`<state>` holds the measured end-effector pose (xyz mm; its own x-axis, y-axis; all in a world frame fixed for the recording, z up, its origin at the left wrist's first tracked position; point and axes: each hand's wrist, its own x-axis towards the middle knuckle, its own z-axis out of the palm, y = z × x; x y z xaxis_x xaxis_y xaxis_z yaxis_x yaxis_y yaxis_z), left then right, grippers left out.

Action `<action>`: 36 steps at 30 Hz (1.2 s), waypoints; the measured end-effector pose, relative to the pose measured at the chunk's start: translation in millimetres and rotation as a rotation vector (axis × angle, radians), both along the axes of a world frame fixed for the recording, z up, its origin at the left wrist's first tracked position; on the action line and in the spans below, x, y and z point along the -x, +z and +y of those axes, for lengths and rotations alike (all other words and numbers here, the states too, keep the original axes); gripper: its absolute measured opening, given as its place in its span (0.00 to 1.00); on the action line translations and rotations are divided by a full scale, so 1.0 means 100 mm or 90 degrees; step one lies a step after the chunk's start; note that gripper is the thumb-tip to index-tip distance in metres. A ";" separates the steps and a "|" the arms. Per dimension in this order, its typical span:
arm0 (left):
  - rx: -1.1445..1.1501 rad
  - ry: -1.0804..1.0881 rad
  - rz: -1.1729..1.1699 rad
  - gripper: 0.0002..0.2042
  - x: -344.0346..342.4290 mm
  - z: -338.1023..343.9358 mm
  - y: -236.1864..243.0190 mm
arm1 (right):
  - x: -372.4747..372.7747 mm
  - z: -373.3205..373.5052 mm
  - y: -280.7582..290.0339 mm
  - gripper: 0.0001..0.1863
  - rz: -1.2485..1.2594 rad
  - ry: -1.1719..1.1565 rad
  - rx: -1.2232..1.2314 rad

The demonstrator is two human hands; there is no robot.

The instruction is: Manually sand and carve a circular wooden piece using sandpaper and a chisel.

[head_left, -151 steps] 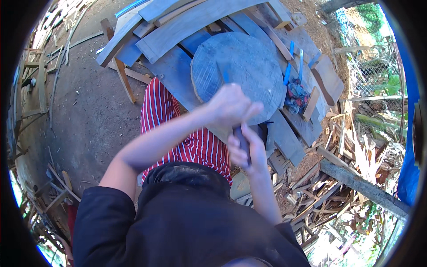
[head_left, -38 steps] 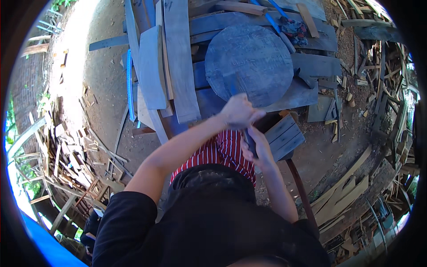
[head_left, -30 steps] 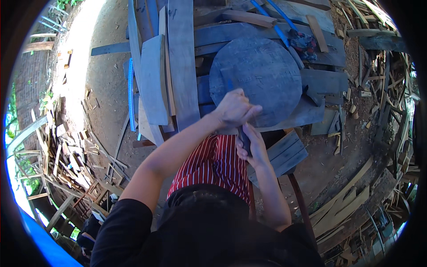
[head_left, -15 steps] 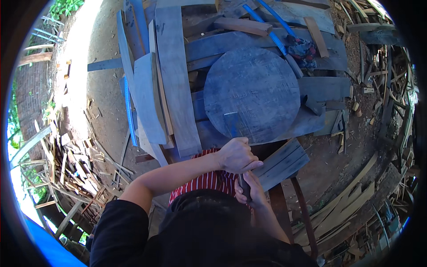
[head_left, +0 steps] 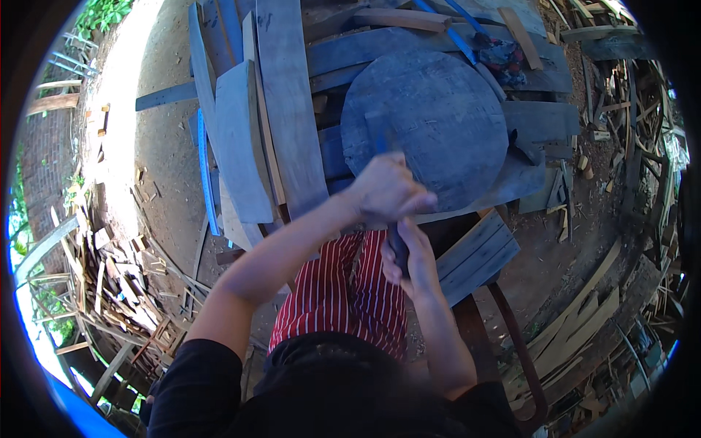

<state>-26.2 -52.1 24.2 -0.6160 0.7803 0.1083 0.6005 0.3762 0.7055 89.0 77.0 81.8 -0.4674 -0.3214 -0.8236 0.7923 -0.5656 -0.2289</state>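
A round wooden board (head_left: 445,139), grey and scratched, lies flat in front of me. Over its near left part reaches a long flat-bladed tool (head_left: 377,131); its exact kind is unclear because the blade is blurred. My left hand (head_left: 381,191) is closed round the tool's middle, hiding that stretch of it. Nearer to my body, my right hand (head_left: 416,255) wraps round the dark rear handle. The tool slants from the right hand up and left to the board.
Planks (head_left: 292,109) lie on the left and beneath the board. A blue metal strip (head_left: 207,175) stands farther left. Beyond the board's far right edge sits a crumpled dark cloth (head_left: 501,58). A short slatted wooden piece (head_left: 478,255) is at the near right. Scrap wood (head_left: 120,274) is heaped at left.
Both hands and the tool have moved forward, away from my body, so the blade reaches farther over the board. The view has shifted, showing more of my striped trousers.
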 end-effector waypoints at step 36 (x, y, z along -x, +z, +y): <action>-0.063 -0.132 -0.051 0.26 -0.60 0.74 0.10 | -0.86 0.43 0.14 0.14 -0.003 -0.190 0.017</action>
<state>33.7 21.7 34.4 -0.4539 0.8787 0.1481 0.5987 0.1777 0.7810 174.8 120.1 96.3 -0.5407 -0.1928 -0.8188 0.5915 -0.7792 -0.2072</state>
